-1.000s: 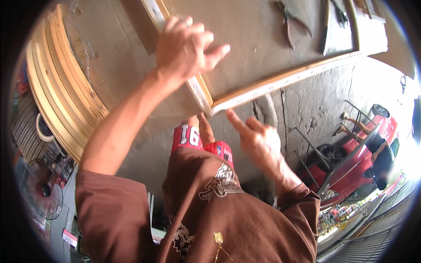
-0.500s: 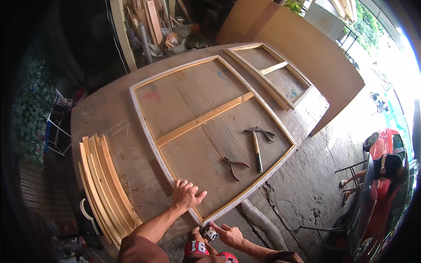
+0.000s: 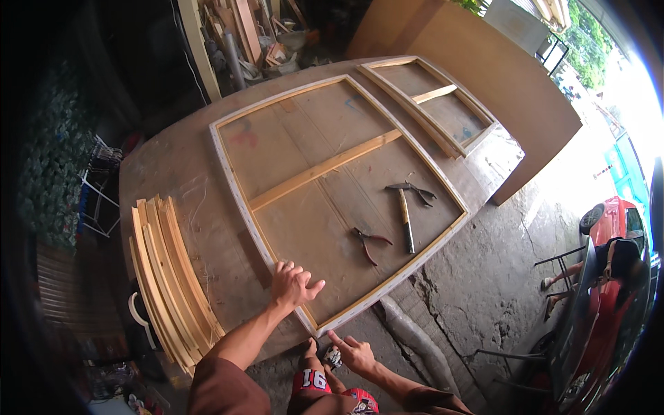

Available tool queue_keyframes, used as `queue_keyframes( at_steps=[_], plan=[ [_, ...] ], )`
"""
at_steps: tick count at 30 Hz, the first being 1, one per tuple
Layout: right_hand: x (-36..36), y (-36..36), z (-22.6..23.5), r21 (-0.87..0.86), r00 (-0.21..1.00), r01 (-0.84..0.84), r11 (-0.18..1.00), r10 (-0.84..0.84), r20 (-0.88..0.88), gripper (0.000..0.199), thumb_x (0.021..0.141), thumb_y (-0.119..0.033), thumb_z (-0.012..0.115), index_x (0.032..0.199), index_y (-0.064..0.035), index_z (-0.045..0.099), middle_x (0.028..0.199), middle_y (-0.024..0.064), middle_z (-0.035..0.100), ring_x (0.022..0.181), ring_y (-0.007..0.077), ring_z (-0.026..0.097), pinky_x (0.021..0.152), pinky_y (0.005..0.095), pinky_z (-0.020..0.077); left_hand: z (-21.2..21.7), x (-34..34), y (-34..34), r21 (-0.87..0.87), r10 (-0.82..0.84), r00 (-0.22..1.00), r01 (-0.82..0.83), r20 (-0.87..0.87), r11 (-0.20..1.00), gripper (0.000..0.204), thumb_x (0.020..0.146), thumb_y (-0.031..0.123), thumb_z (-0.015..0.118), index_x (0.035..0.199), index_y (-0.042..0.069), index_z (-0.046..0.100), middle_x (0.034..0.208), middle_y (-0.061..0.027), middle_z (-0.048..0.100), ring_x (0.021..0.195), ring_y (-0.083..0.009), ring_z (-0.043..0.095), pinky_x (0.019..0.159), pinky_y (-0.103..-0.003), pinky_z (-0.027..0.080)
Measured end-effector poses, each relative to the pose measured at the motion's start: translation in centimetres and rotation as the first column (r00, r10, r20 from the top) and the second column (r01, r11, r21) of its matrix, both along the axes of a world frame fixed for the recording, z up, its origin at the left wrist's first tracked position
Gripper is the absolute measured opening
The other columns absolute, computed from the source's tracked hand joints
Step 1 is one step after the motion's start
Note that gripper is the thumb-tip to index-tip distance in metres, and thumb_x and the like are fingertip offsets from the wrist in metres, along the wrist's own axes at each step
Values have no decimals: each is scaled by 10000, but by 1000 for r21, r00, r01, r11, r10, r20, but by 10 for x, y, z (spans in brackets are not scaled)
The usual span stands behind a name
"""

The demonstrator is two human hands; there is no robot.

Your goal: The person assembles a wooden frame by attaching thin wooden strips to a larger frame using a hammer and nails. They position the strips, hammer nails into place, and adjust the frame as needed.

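Observation:
A large wooden stretcher frame (image 3: 238,181), its outer edges covered in white material, lies on a brown tabletop. A bare wooden crossbar (image 3: 325,171) spans its middle. My left hand (image 3: 294,285) curls its fingers over the left rail near the closest corner, thumb sticking out. At that corner my right hand (image 3: 354,351) reaches out with the index finger extended against the frame's edge; its other fingers are partly bent. Inside the frame lie a hammer (image 3: 405,220), red-handled pincers (image 3: 370,243) and dark wide-jawed pliers (image 3: 420,194).
Several loose wooden strips (image 3: 166,277) are piled at the table's left. A smaller wooden frame (image 3: 434,93) lies beyond the large one. A tan panel (image 3: 477,83) rises behind the table. Past the cracked concrete floor (image 3: 484,277), a person (image 3: 615,259) stands near a red car (image 3: 609,216).
The view has tilted slightly, so the table and frame sit a little higher in it. Both hands keep their places at the frame's near corner.

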State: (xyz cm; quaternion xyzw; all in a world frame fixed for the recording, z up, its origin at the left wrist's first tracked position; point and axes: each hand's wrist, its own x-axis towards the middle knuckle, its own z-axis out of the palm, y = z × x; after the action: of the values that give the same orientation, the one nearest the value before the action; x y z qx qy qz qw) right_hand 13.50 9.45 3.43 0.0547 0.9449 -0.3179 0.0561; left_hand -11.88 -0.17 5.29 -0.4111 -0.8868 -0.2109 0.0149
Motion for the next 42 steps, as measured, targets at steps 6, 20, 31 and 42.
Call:
queue_keyframes(
  at_steps=[6,20,31,42],
  plan=[
    [-21,-5,45,140,987,-16,990,-7,158,578,831,-159,622,1381,-251,470,678,62,528,541,273,594,476,376,509,-7,-3,-4,-19,12,1000,-12,-13,1000,439,722,480,678,532,93,598,608,-87,608,728,-267,578,793,-401,393],
    [-12,-4,-20,-144,939,35,989,-82,-335,522,743,66,628,1246,-72,596,614,95,478,492,232,483,455,364,433,-13,-4,-9,-55,40,998,-42,-41,998,499,745,537,655,531,90,597,641,-120,630,749,-292,603,851,-430,417],
    [-22,-6,-45,-283,855,60,957,-195,-481,531,762,63,644,1243,-161,621,590,56,439,438,212,439,427,350,407,-24,-12,-6,56,15,999,-12,-50,998,524,732,495,704,462,96,497,473,-57,519,535,-244,516,718,-367,402],
    [-38,47,43,36,989,82,996,-77,-130,385,829,-40,631,1187,-179,656,626,76,504,486,230,516,482,335,441,-21,-11,-7,95,-20,994,30,-108,995,571,761,484,704,474,77,424,476,-29,461,527,-238,485,661,-371,401]
  ],
)
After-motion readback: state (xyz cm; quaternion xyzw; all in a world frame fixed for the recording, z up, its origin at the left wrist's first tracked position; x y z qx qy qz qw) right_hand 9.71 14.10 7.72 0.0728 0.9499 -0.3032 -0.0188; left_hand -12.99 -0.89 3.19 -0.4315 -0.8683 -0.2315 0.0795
